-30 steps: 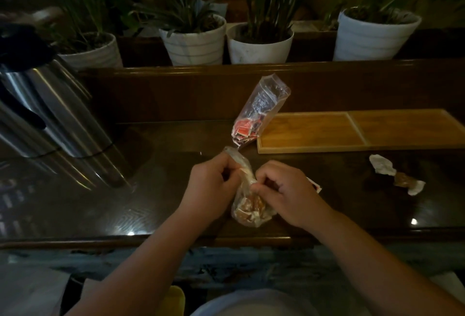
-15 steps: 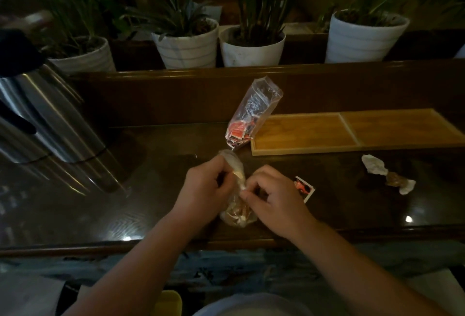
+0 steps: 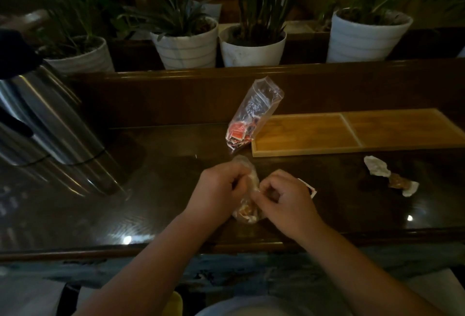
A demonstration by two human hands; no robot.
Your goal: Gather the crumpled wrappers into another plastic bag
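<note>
Close to the near edge of the dark glossy table [image 3: 156,205], your two hands meet over a small clear plastic bag [image 3: 247,211] of brownish sweets. Your left hand [image 3: 219,191] has its fingers curled round the bag's upper part, and your right hand [image 3: 285,200] pinches the same twisted plastic from the other side, so both grip the bag between them while its filled bottom rests on the table. Just beyond your right hand, partly hidden by it, a small red and white packet [image 3: 312,191] lies flat on the table. Off to the right, well apart from your hands, lies a wrapped sweet [image 3: 392,176] with crumpled white ends. Farther back, a second clear bag [image 3: 253,117] stands tilted, its mouth up and red packets gathered in its bottom; it touches the left corner of a shallow wooden tray [image 3: 352,131] with two compartments, which runs off to the right. To your left, shiny metal flasks [image 3: 47,119] lean across the picture, mirrored in the tabletop. Behind the table's raised wooden back rail [image 3: 176,92], four white plant pots [image 3: 187,46] with long green leaves stand in a row. The light is dim, so finer print on the packets cannot be read.
</note>
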